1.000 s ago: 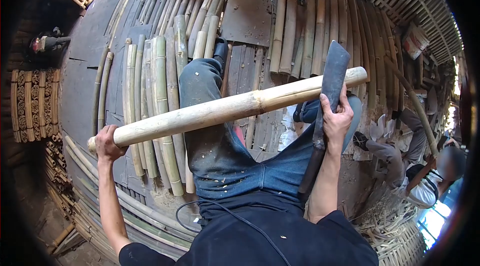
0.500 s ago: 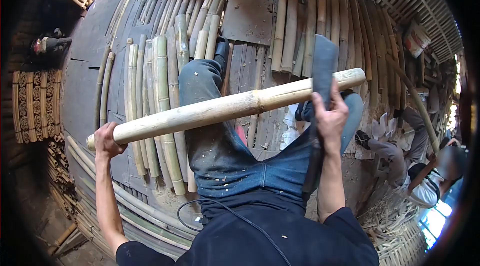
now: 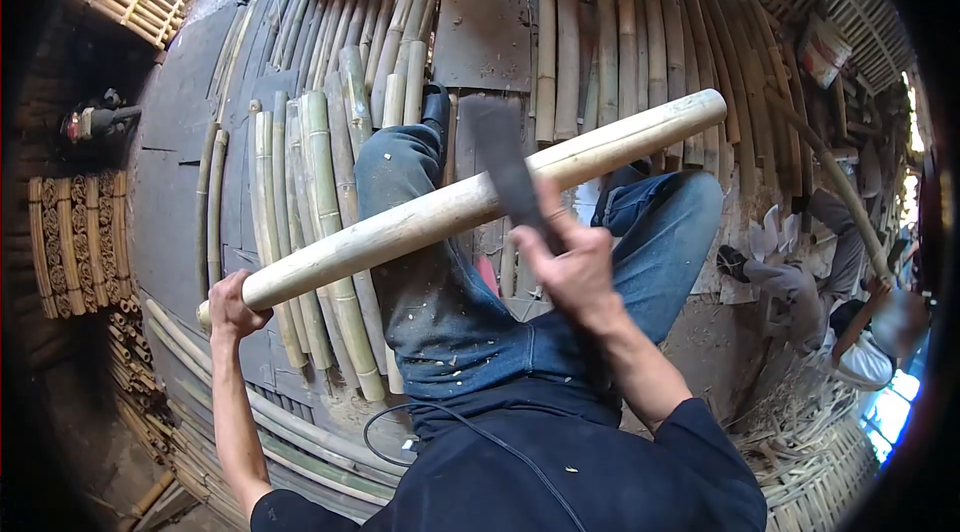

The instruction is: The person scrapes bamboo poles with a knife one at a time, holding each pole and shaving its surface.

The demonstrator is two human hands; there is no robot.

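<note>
A pale bamboo pole [image 3: 390, 236] lies slanted across my thighs, its right end higher in the head view. My left hand [image 3: 237, 304] is closed around the pole near its left end. A dark, broad-bladed machete [image 3: 503, 154] crosses over the middle of the pole, slightly blurred. My right hand [image 3: 578, 270] grips it just below the blade, thumb and forefinger lying along its sides. The handle's lower part is hidden behind my right hand and forearm. Whether the blade touches the pole I cannot tell.
Several bamboo lengths [image 3: 322, 182] lie left of my legs. More poles cover the floor ahead, around a flat board [image 3: 482, 37]. Bundled sticks [image 3: 80, 247] are stacked at far left. On the right, another person [image 3: 865, 342] sits holding a long pole [image 3: 845, 187].
My right hand and the machete have swung left along the pole, from near its right end to its middle. The pole has tilted more steeply, its left end lower, my left hand moving with it.
</note>
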